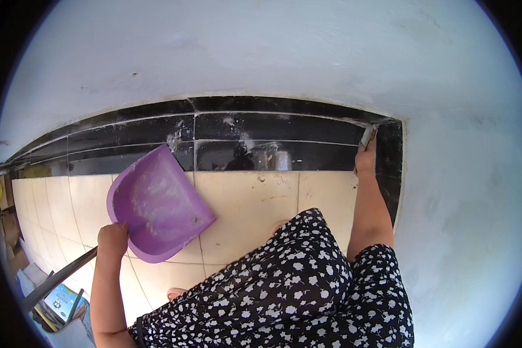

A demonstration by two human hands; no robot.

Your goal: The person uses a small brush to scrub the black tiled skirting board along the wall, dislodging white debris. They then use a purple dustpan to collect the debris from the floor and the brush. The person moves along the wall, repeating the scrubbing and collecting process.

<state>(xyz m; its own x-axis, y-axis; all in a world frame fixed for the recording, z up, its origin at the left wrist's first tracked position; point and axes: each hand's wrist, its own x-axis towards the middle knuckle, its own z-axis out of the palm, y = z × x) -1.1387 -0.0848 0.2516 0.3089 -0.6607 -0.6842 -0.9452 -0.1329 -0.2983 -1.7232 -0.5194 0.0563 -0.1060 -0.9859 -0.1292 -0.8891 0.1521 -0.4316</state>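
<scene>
My left hand (pixel 113 239) is closed round the handle of a purple dustpan (pixel 162 203), close to where it joins the pan. The pan is tilted above the floor, its inside smeared with whitish dust. On the right, my right arm reaches into the wall corner. There my right hand (pixel 365 160) is closed on a small flat hand tool (pixel 368 136) with a pale end, against the black tiled ledge (pixel 325 153). The tool is too small in view to tell its exact kind. White powdery patches (pixel 246 141) lie on the ledge's middle part.
Pale walls (pixel 464 220) rise beyond the ledge and to the right. Cream floor tiles (pixel 243 220) have some dirt specks near the ledge. At lower left stand a container (pixel 69 330) with items in it and a blue printed package (pixel 61 301). Brown boxes (pixel 11 232) are at the far left.
</scene>
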